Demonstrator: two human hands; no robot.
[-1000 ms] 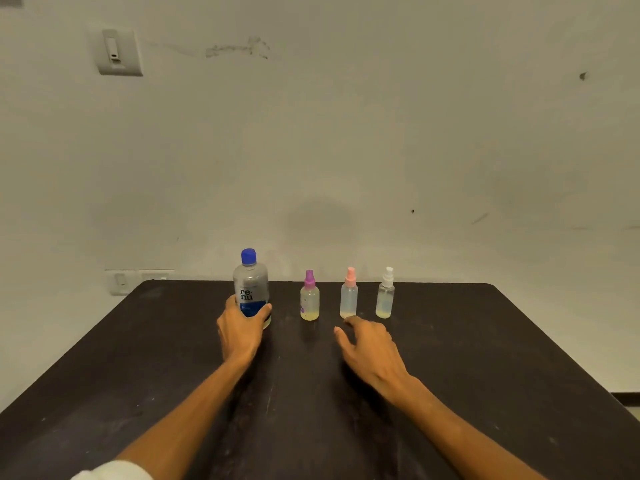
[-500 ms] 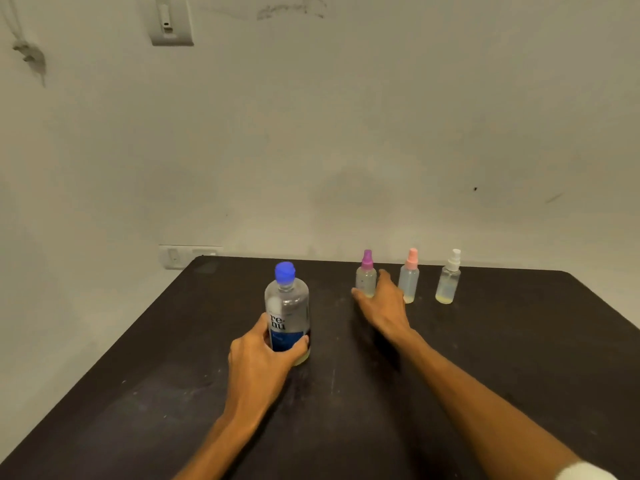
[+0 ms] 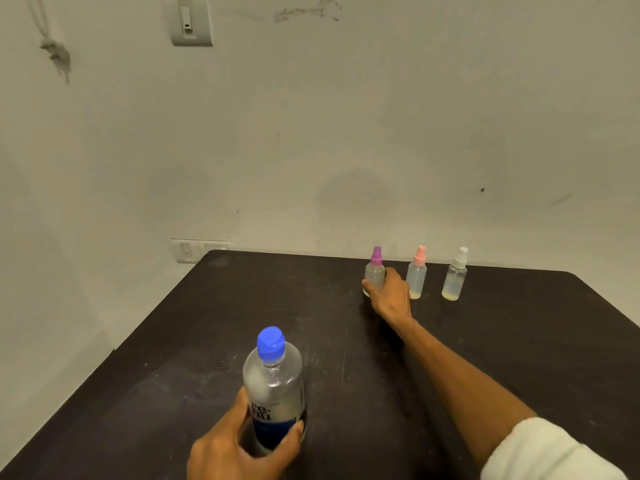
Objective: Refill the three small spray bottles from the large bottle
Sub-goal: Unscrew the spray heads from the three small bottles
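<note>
The person's left hand (image 3: 239, 445) grips the large bottle (image 3: 273, 389) near the table's near edge, fingers (image 3: 294, 432) curled round its blue label, blue cap (image 3: 270, 342) still screwed on. The right hand (image 3: 389, 294) reaches toward the far edge, where its fingers wrap the purple-topped spray bottle (image 3: 374, 270), leftmost of a row of three; the pink-topped bottle (image 3: 417, 273) stands just beside that hand and the white-topped bottle (image 3: 455, 277) a little further right. Each holds only a shallow yellowish layer. This looks like the opening step: gathering the first bottle. Next, both tops must come off before any pouring, and the narrow neck will call for a slow, steady tilt.
</note>
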